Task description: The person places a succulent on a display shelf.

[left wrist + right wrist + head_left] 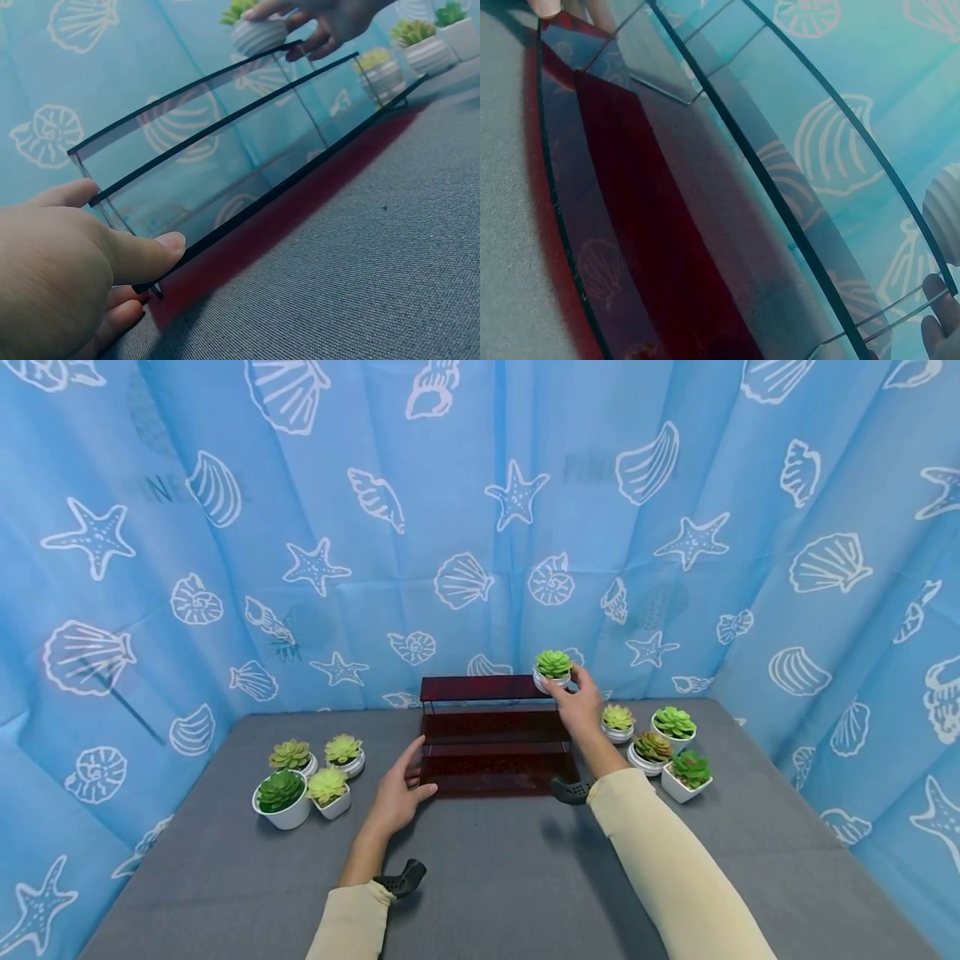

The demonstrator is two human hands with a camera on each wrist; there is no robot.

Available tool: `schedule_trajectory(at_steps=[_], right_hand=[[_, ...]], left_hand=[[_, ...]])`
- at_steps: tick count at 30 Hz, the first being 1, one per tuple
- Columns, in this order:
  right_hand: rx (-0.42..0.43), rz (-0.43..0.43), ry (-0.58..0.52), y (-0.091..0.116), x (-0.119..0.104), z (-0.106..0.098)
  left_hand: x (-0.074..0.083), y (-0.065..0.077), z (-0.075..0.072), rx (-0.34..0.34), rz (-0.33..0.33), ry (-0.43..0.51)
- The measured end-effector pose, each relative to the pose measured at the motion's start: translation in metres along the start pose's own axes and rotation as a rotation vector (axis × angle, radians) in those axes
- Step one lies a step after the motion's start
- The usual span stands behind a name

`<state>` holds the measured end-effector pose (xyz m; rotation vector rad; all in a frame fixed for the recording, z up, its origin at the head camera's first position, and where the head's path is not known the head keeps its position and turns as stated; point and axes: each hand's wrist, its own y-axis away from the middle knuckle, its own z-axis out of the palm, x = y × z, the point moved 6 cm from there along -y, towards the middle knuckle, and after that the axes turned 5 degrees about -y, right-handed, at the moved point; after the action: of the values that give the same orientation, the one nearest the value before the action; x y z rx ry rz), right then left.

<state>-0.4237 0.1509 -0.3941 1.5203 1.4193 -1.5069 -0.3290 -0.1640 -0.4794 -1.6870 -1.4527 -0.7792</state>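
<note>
A dark red, see-through three-tier display shelf (pixel 495 727) stands on the table. My right hand (pixel 581 706) holds a potted succulent (pixel 553 667) by its white ribbed pot at the right end of the top tier. In the left wrist view, that pot (pixel 257 36) is at the top tier's edge; whether it bears on the tier I cannot tell. My left hand (pixel 396 795) holds the shelf's left end. Its thumb (pixel 154 253) lies over the lowest tier's front edge, with other fingers beside and below. The right wrist view shows the lower tier (pixel 652 225) close up.
Several potted succulents (pixel 281 797) stand in a group left of the shelf. Another group of several succulents (pixel 673 727) stands to its right, close to my right forearm. A blue curtain (pixel 465 527) with shell prints hangs behind the grey-covered table (pixel 495 877).
</note>
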Motion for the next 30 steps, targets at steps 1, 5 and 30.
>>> schedule_trajectory(at_steps=[1,5,30], right_hand=[[-0.002,-0.001,-0.001,0.0,0.0,0.0],[-0.016,-0.009,0.007,0.0,-0.001,0.002],[-0.109,0.093,-0.004,0.027,-0.003,-0.026]], left_hand=[[0.0,0.0,0.0,-0.002,-0.001,0.002],[-0.001,0.001,-0.001,0.0,0.007,0.01],[0.001,0.001,-0.001,-0.007,0.029,0.031]])
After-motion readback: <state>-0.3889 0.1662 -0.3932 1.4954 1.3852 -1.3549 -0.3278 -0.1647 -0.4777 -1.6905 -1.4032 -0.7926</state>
